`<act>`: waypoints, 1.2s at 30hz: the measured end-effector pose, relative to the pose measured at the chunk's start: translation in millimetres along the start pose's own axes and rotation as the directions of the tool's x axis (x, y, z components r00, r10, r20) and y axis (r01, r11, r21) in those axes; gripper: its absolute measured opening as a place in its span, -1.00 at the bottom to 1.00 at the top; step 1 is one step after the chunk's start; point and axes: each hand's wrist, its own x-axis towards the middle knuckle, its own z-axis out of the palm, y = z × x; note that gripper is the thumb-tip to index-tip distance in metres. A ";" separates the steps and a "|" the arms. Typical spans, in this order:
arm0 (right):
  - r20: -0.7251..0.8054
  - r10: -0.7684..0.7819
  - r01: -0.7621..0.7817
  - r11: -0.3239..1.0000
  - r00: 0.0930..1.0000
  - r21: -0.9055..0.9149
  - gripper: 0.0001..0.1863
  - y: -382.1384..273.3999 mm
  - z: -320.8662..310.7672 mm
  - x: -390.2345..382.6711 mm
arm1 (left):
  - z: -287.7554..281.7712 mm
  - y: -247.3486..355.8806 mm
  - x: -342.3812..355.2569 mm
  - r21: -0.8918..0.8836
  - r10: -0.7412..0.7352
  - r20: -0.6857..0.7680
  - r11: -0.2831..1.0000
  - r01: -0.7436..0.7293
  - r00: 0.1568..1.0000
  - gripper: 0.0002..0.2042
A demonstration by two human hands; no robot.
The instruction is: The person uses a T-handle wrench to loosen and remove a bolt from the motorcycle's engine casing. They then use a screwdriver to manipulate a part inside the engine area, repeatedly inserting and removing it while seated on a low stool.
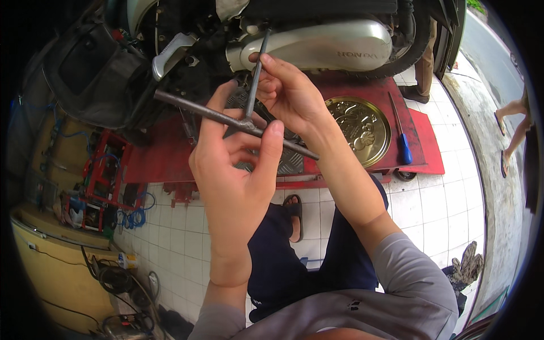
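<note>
My left hand grips the crossbar of a dark metal T-handle wrench, its thumb pressed near the welded joint. My right hand is closed around the wrench's upright shaft, higher up. The shaft's far end reaches the underside of a parked scooter, above its silver side housing; the exact point of contact is too small to make out. A gold round metal tray lies behind my right forearm on a red lift platform. A screwdriver with a blue handle lies beside the tray.
A black scooter panel or seat is at upper left, above red racks with blue hoses. A yellow cabinet and cables stand lower left. Another person's leg is behind the lift; sandalled legs are outside at right. Dirty gloves sit lower right.
</note>
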 end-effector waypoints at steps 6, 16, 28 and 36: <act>0.055 0.072 -0.071 0.997 0.996 -0.008 -0.74 -5.5 2.5 -7.6 | 10.3 -4.7 -5.2 -0.315 -0.007 0.072 0.949 0.030 0.997 -0.49; -0.427 0.150 -0.415 0.646 0.892 -0.640 -0.82 -29.8 -2.8 -52.9 | 48.8 -27.7 -38.1 -0.375 0.080 0.271 0.927 0.028 0.959 -0.64; -0.702 0.141 -0.624 0.600 0.698 -0.500 -0.51 -149.2 -117.4 -163.1 | 148.2 -143.0 17.5 -0.076 0.311 0.471 0.947 -0.313 0.826 -0.80; -0.727 0.183 -0.682 0.551 0.662 -0.481 -0.68 -162.4 -131.2 -145.0 | 186.3 -289.3 93.4 0.554 0.029 0.500 0.757 -0.345 0.865 -0.71</act>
